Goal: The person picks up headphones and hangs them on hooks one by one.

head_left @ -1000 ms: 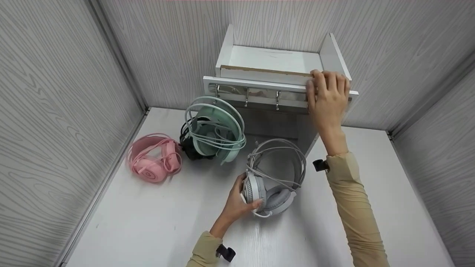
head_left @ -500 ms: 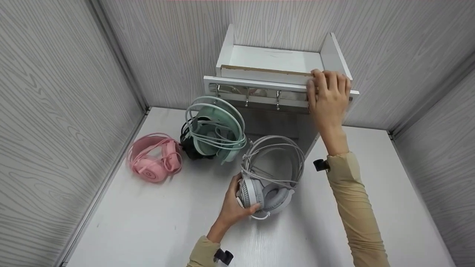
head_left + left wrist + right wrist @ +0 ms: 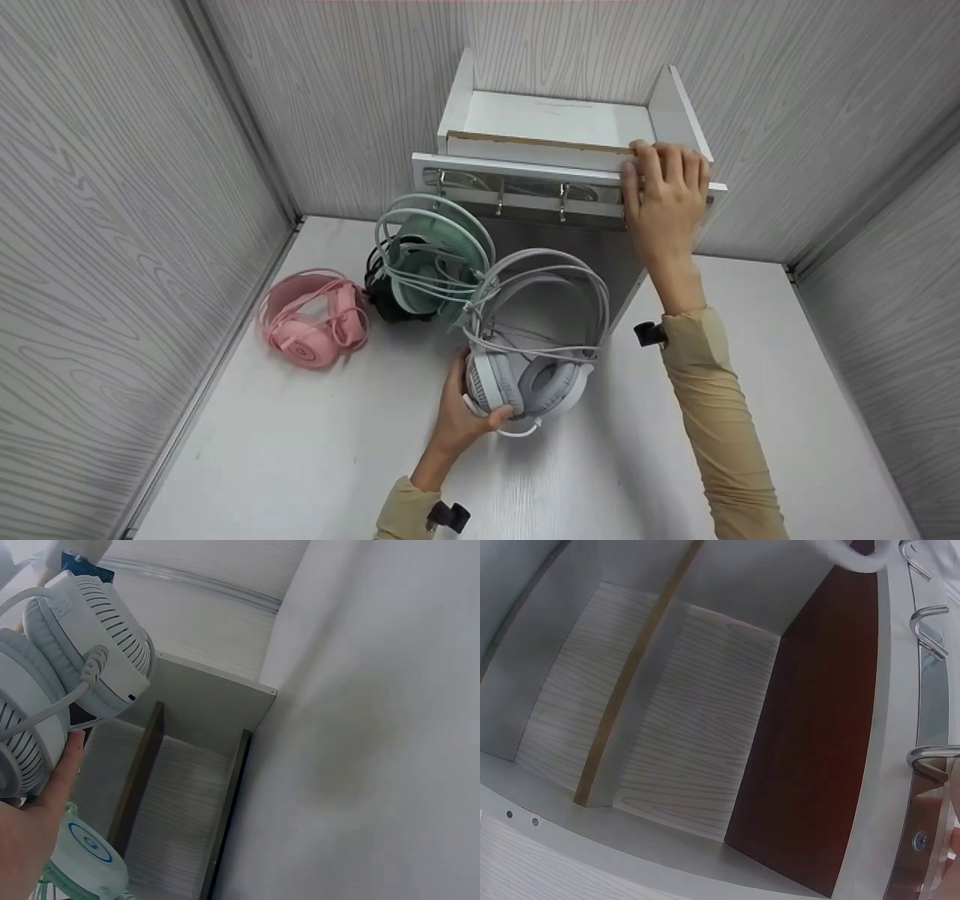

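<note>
My left hand (image 3: 454, 416) holds a pair of white-and-grey headphones (image 3: 489, 382) by one ear cup, thumb on its near side. Their headband points up and away, below the hook rail, and loops of cable wrap round it. In the left wrist view both ear cups (image 3: 105, 637) show beside my hand (image 3: 34, 832). My right hand (image 3: 666, 202) grips the right end of the white hook rail (image 3: 517, 171), fingers over its top. Metal hooks (image 3: 562, 201) line the rail's front. Mint-green headphones (image 3: 442, 232) appear to hang at its left end.
Black headphones (image 3: 386, 300), partly hidden, are behind the green ones. Pink headphones (image 3: 311, 345) lie farther left on the white table (image 3: 285, 450). The rail belongs to a white shelf unit (image 3: 555, 120) against the back wall. Grained panels (image 3: 105, 225) enclose the sides.
My left hand has moved slightly left, and the white headphones have tilted and risen so their headband sits nearer the rail and overlaps the green headphones' edge. The right hand stays on the rail.
</note>
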Available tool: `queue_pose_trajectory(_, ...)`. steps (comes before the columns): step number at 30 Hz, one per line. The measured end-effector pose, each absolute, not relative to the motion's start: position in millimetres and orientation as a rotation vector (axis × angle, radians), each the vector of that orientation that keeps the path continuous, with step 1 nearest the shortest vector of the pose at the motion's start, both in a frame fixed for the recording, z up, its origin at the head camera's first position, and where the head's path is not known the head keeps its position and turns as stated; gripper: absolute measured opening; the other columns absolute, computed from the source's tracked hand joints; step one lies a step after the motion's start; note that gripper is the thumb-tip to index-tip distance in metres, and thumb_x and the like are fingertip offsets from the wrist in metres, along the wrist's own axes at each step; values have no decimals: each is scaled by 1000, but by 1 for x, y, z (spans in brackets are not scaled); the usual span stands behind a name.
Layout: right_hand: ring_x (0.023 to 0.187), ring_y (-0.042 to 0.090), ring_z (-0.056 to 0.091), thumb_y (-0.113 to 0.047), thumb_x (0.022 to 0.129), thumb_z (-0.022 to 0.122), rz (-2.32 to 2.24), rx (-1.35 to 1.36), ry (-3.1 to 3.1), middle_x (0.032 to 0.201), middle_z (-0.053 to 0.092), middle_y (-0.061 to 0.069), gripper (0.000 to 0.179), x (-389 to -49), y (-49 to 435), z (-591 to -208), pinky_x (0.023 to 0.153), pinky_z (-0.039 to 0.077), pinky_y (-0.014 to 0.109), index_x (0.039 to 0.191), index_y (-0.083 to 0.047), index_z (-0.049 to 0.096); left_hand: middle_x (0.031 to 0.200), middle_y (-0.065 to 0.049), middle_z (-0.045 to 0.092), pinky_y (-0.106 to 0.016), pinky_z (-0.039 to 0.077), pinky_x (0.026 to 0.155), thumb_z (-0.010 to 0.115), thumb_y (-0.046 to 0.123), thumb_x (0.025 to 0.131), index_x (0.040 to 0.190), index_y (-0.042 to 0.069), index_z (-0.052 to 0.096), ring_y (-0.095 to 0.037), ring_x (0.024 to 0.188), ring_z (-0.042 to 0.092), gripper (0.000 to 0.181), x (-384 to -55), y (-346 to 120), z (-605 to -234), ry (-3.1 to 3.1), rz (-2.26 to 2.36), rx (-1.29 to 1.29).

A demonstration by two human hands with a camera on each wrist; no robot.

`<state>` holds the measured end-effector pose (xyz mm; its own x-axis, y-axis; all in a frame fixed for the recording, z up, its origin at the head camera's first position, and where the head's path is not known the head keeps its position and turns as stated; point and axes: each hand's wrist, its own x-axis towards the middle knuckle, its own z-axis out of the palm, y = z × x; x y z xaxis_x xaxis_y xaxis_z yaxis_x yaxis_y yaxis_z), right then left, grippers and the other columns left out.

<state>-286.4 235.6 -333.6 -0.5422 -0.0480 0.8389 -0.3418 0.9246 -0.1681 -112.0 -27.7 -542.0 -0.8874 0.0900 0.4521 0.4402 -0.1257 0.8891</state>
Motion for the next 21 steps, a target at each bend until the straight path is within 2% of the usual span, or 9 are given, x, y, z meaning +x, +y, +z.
queue_pose_trajectory(3,119,34,49,-41,109,41,379,268,-2139,120,61,14,40,-286,236,-334,118,23,44,128,-13,63,149,-26,41,-26,40,109,84,34,76,156,-10,16,-21,132,48,114,-111,-32,-535,-1866,-2105,-575)
queue_pose_trajectory(6,119,33,49,-41,109,41,384,267,-2141,120,61,13,40,-286,236,-334,118,23,44,128,-13,63,147,-26,42,-26,42,107,84,32,74,156,-9,17,-22,129,49,113,-113,-36,-528,-1825,-2104,-567)
queue_pose_trajectory(15,118,34,49,-40,108,43,400,277,-2125,118,61,14,39,-287,236,-335,117,24,45,127,-13,64,140,-24,47,-24,42,104,84,52,77,152,-15,21,-17,123,52,119,-120,-42,-516,-1718,-2051,-573)
queue_pose_trajectory(21,118,34,49,-40,108,44,388,273,-2115,118,61,14,38,-288,237,-334,117,25,45,126,-13,64,142,-26,45,-25,42,104,83,56,76,154,-13,18,-18,123,51,122,-128,-47,-508,-1697,-2059,-522)
